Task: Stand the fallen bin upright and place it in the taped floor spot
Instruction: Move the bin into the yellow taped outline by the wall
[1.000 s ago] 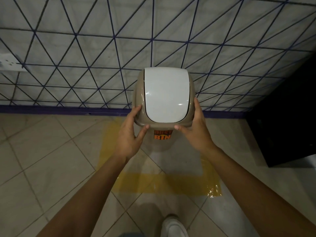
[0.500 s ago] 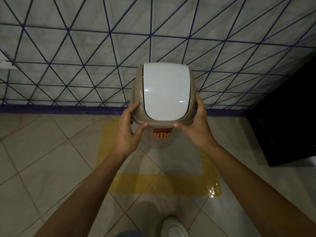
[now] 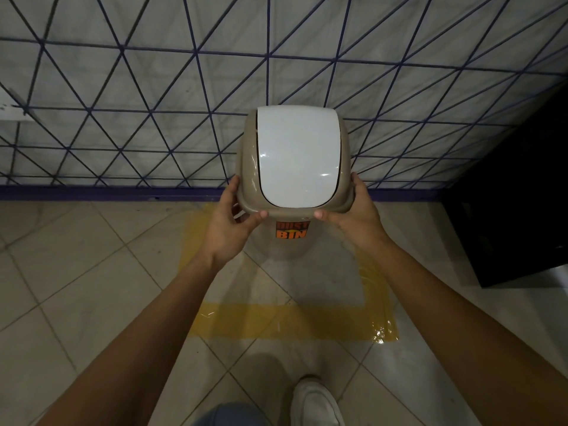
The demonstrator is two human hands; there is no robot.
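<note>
A white shoe (image 3: 316, 401) is seen nearest, then the front strip of the yellow taped floor spot (image 3: 295, 324). Beyond it, the bin (image 3: 293, 241) is held upright by its tan lid collar, each grip clamped on a lower corner: left hand (image 3: 229, 229), right hand (image 3: 358, 218). Its base appears to lie inside the tape, close to the tiled wall (image 3: 153, 87); floor contact cannot be told. The bin should be lowered evenly and kept clear of the tape edges before release. Its long axis runs vertical, the white flap (image 3: 298, 155) uppermost, the orange label (image 3: 292, 230) facing the person.
</note>
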